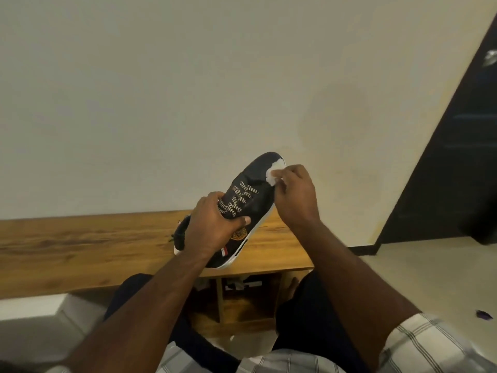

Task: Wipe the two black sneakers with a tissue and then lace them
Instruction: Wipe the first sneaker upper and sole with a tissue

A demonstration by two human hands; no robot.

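Above the counter (80, 246), one sneaker (250, 195) is clamped in the left hand (215, 227) while a tissue (274, 173), pinched by the right hand (293, 195), is wiped over its toe; the second sneaker (181, 232), behind on the counter, likely comes next.

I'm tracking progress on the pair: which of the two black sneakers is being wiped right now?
The laced sneaker held up in the left hand; the right hand presses a white tissue to its toe. The other sneaker lies on the wooden bench, mostly hidden.
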